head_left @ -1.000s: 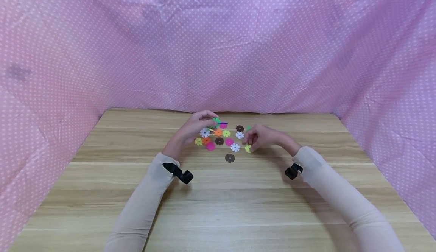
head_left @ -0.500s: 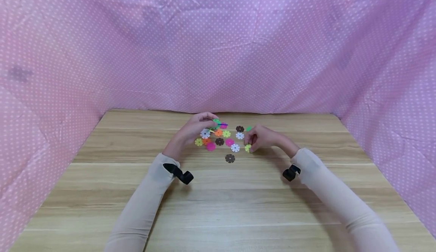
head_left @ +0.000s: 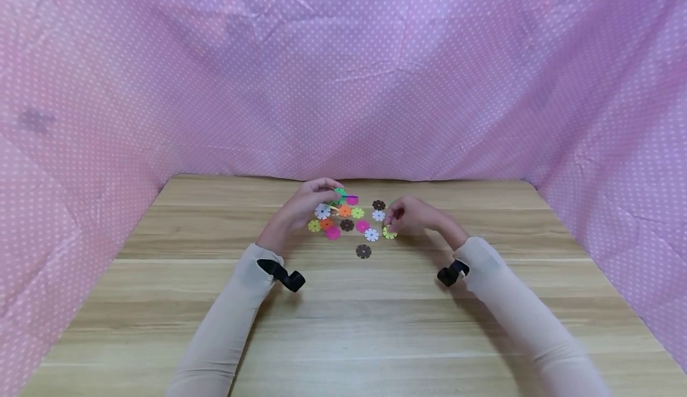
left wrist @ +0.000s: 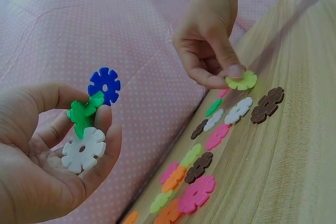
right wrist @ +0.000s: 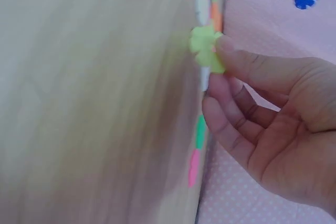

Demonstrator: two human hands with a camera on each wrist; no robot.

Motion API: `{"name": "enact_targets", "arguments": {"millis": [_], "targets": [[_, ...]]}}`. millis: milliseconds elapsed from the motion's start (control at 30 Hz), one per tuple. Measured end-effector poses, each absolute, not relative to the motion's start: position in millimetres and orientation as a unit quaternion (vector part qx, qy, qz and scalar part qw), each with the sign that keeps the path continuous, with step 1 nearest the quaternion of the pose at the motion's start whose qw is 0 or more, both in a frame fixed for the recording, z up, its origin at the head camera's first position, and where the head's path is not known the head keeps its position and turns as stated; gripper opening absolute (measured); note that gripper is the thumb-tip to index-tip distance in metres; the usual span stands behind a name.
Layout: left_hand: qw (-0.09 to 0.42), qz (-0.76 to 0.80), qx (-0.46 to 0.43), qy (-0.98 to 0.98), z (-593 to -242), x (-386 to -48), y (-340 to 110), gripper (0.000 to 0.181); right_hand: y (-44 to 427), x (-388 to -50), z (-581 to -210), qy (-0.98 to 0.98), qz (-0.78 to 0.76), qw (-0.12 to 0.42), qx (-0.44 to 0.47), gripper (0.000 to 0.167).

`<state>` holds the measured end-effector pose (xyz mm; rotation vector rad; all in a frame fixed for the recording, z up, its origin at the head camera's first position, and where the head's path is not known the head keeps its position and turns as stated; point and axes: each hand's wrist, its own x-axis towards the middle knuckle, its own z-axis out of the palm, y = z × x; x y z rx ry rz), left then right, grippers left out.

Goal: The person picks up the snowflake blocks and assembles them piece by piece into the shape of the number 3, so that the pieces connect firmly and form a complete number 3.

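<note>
My left hand [head_left: 305, 205] holds a small joined cluster of notched plastic snowflake discs. In the left wrist view a blue disc [left wrist: 104, 86], green discs [left wrist: 81, 116] and a white disc [left wrist: 84, 151] make up that cluster, gripped between thumb and fingers. My right hand [head_left: 412, 214] pinches a yellow-green notched disc [right wrist: 206, 46] by its edge, between thumb and fingers. That disc appears raised off the table in the left wrist view. Below it and to its left lie several loose discs, among them a white disc [head_left: 371, 235] and a brown disc [head_left: 363, 251].
Loose pink, orange, yellow and brown discs, such as a pink disc [head_left: 333, 233] and an orange disc [head_left: 344, 211], lie between the hands. The wooden table [head_left: 343, 319] ends at a pink dotted curtain [head_left: 343, 87] behind and at both sides.
My right hand has shifted slightly left, the yellow-green disc now showing more fully at its fingertips. A green disc behind that hand is now hidden. My left hand has barely moved.
</note>
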<state>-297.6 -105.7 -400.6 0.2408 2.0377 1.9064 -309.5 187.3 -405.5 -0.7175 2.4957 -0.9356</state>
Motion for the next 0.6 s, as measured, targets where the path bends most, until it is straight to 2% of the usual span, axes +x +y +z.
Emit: {"name": "enact_targets", "arguments": {"millis": [167, 600], "targets": [[0.167, 0.675, 0.082, 0.714, -400.1, -297.4, -106.2, 0.018, 182.8, -313.8, -397.9, 0.878, -0.391, 0.156, -0.227, 0.009], [0.158, 0.672, 0.086, 0.718, -400.8, -297.0, -107.4, 0.021, 158.6, -313.9, -379.7, 0.793, -0.583, 0.123, -0.132, 0.029]]}}
